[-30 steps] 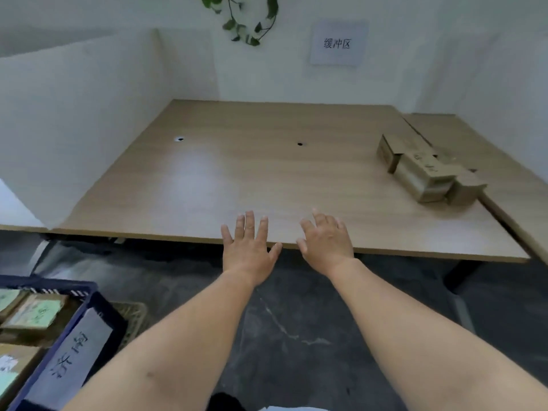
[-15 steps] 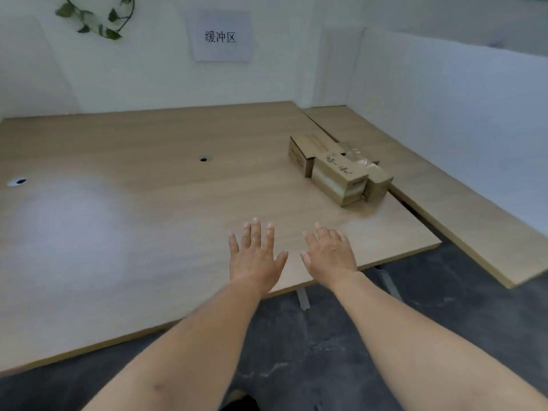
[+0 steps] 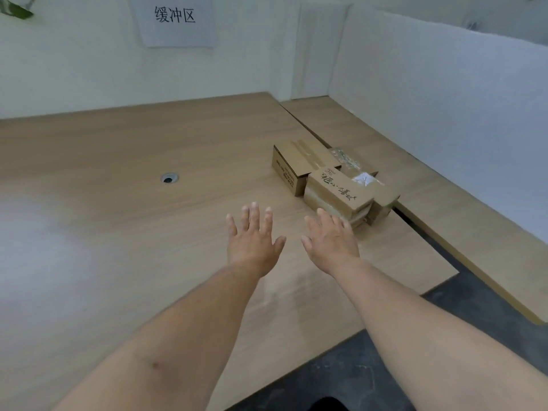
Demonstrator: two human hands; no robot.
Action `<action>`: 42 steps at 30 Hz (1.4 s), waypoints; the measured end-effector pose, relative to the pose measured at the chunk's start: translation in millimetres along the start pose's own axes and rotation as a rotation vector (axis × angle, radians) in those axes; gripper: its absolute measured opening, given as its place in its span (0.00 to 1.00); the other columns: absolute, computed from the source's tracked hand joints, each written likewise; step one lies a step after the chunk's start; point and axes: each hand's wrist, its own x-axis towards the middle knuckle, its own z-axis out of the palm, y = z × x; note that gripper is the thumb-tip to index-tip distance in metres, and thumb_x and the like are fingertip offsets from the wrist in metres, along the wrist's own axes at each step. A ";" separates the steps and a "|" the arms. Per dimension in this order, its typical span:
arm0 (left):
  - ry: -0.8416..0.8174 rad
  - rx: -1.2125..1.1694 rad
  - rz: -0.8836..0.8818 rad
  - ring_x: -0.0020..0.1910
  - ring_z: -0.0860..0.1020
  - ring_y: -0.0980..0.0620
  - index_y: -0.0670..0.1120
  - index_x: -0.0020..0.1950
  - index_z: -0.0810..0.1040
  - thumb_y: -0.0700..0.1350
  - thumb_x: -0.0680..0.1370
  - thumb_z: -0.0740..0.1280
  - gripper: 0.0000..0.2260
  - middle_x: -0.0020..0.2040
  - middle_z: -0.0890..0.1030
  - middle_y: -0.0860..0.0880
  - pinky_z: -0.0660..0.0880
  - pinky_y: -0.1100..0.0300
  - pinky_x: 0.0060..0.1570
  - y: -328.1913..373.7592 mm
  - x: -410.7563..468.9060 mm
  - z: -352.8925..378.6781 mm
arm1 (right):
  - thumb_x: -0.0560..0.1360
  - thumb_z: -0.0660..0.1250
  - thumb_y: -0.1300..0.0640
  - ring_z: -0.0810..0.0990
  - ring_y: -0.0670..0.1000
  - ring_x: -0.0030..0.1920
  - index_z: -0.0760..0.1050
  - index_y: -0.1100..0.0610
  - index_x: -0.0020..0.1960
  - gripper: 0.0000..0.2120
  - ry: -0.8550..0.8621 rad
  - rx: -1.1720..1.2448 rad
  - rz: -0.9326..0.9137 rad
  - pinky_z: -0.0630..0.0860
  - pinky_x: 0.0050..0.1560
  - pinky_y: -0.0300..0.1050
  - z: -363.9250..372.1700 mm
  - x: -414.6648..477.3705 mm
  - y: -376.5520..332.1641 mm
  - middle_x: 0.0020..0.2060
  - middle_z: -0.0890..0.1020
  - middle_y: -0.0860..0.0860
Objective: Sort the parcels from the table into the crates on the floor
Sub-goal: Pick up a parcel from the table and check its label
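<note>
Nearest to me, both forearms stretch out over the counter (image 3: 124, 221), and that is the change: a second ago the hands hung at its front edge, over the floor, and now they are well in over the wood. My view has swung right as well, so the crate that sat at the lower left a second ago is out of sight and the parcels sit closer to the middle.

The left hand (image 3: 254, 241) is empty, palm down, fingers spread apart. The right hand (image 3: 330, 241) is the same, flat and holding nothing; its fingertips (image 3: 321, 213) reach the near bottom corner of the front box (image 3: 338, 192), though I cannot tell whether they touch it.

Behind that box lies a second box (image 3: 299, 163), and a taped box (image 3: 360, 173) sits to their right, all packed together near the counter's right edge. Further back hangs a paper sign (image 3: 175, 19) on the wall.

I judge the reach is nearly complete and a two-handed grasp of the front box comes next; nothing from this cluster is lifted yet.
</note>
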 end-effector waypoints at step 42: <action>-0.009 -1.347 -0.888 0.58 0.77 0.44 0.46 0.66 0.69 0.61 0.79 0.57 0.23 0.59 0.79 0.45 0.75 0.43 0.58 113.6 113.8 -9.1 | 0.69 0.75 0.52 0.79 0.49 0.51 0.68 0.54 0.59 0.24 -0.722 1.031 -0.063 0.75 0.47 0.45 20.4 170.6 108.5 0.54 0.80 0.50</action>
